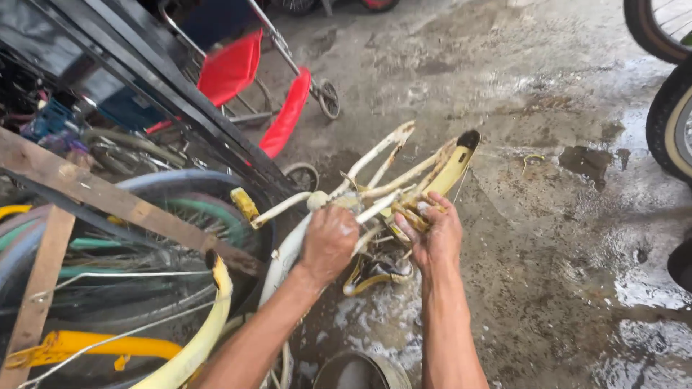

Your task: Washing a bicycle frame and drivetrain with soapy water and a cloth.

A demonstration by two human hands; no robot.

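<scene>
Over the wet concrete floor [548, 238], my left hand [328, 241] clenches the cream bicycle frame [375, 155] steady while my right hand [431, 234] grips its yellowed tube.

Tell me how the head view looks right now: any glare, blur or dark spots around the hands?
Head view: even daylight, no hard shadows; the wet concrete floor glares in pale patches at right; the left hand and right hand on the cream bicycle frame are slightly soft, with suds on them; the upper left corner is dark; wide-angle bending shows at the tyre on the right edge.
</scene>
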